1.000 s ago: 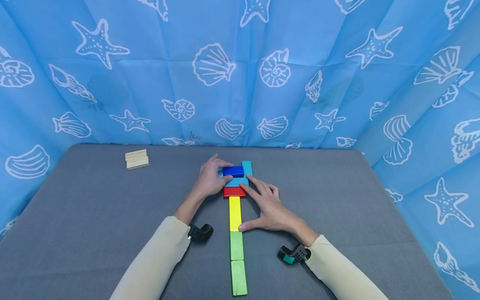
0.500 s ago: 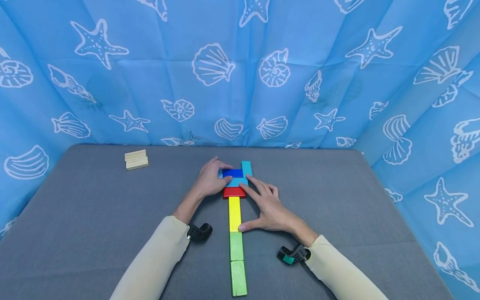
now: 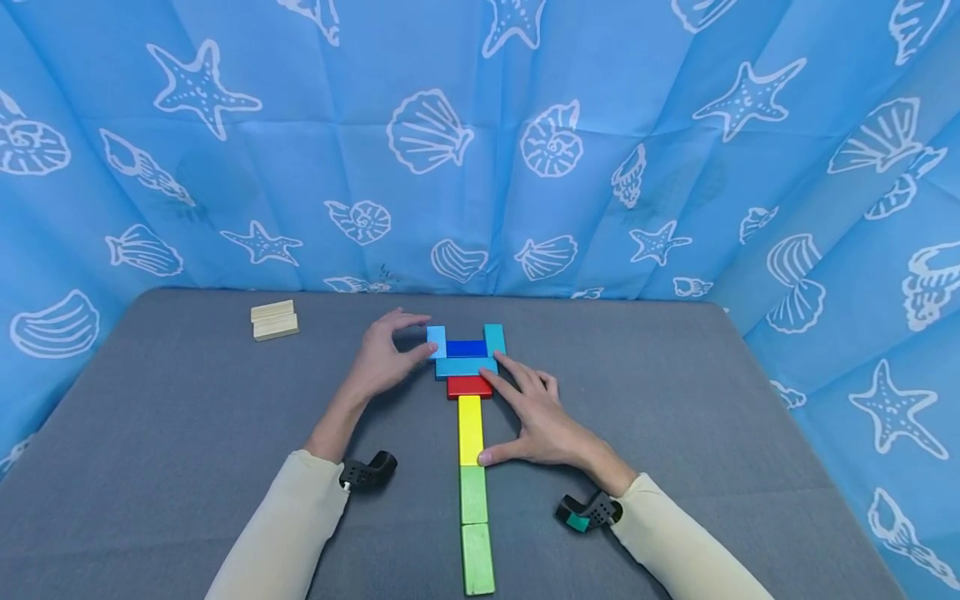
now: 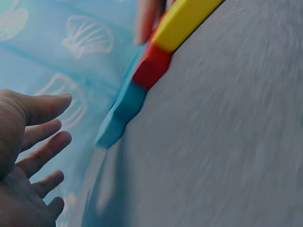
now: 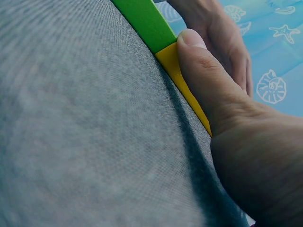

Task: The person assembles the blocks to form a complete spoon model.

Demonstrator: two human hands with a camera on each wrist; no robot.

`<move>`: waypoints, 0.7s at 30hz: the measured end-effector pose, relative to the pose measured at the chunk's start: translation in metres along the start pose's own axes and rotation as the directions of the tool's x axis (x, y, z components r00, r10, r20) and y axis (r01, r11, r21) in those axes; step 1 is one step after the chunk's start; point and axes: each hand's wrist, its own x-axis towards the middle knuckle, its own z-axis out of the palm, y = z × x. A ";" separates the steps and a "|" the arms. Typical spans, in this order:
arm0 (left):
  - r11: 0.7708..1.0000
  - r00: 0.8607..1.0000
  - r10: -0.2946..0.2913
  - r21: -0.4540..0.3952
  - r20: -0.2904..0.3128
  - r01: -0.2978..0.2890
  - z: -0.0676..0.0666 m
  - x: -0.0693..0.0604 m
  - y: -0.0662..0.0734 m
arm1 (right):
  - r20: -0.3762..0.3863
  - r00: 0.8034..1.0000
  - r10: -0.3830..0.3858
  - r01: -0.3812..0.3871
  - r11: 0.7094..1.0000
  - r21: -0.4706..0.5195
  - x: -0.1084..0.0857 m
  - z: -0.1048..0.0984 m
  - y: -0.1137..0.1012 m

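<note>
My left hand (image 3: 384, 357) is just left of the pale blue block (image 3: 436, 337), fingers spread and holding nothing; its thumb tip overlaps that block in the head view. In the left wrist view a gap separates the hand (image 4: 31, 156) from the blocks. A dark blue block (image 3: 467, 348) lies between the pale blue block and an upright teal block (image 3: 494, 337). Below come a crosswise teal block (image 3: 461, 367), a red block (image 3: 469, 386) and a yellow block (image 3: 470, 427). My right hand (image 3: 543, 423) rests along the row's right side, thumb touching the yellow block's lower end.
Two green blocks (image 3: 474, 495) continue the row toward me, end to end. Plain wooden blocks (image 3: 274, 320) lie at the back left of the grey table (image 3: 195, 450). A blue seashell curtain (image 3: 480, 200) hangs behind the table.
My left hand has let go of the dark blue block and moved left. That block, tucked lower between its neighbours, now lies against the crosswise teal block. The right hand has stayed in place.
</note>
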 end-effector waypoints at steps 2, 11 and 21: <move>1.000 1.000 -0.007 -0.023 -0.025 0.006 -0.010 -0.002 -0.006 | -0.002 1.000 0.001 -0.001 1.000 0.001 0.000 0.000 0.000; 0.998 0.993 -0.002 -0.068 -0.119 -0.007 -0.052 -0.008 -0.033 | -0.020 0.999 -0.026 0.026 1.000 0.001 0.000 0.001 0.000; 0.997 0.939 -0.042 0.042 -0.340 0.060 -0.090 -0.015 -0.059 | -0.021 1.000 -0.018 0.018 1.000 0.008 -0.001 0.001 0.001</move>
